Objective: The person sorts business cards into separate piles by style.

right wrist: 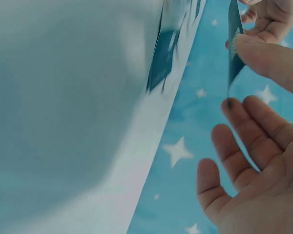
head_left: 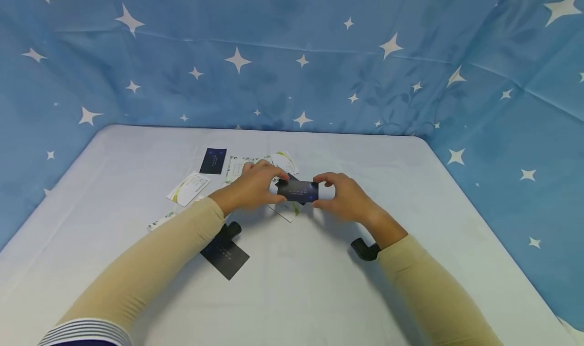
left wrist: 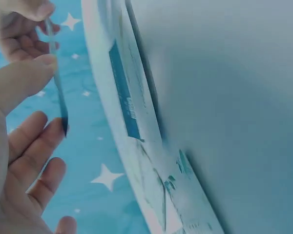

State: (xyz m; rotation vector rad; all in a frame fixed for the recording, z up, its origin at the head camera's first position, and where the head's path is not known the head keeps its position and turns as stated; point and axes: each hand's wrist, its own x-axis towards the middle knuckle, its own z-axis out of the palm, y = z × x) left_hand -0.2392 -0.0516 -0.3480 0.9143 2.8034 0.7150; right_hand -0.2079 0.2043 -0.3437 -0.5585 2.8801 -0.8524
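Above the table, both hands hold one dark printed card point(head_left: 298, 190) level, with pale ends showing at its two sides. My left hand point(head_left: 255, 186) pinches its left end between thumb and forefinger. At the opposite end, my right hand point(head_left: 347, 199) grips it the same way. From the side, in the left wrist view, the card point(left wrist: 58, 90) looks thin and slightly bent. The remaining fingers of both hands spread loosely away from it. Behind and below the held card lie a dark card and a white card point(head_left: 287, 212), partly covered by it.
On the white table point(head_left: 292, 285) several cards lie to the left: a dark card point(head_left: 213, 161), a white card with a gold curve point(head_left: 189, 188), a leaf-bordered card point(head_left: 234, 169). Another dark card point(head_left: 230, 260) lies partly under the left forearm. A starred blue curtain point(head_left: 292, 82) hangs behind.
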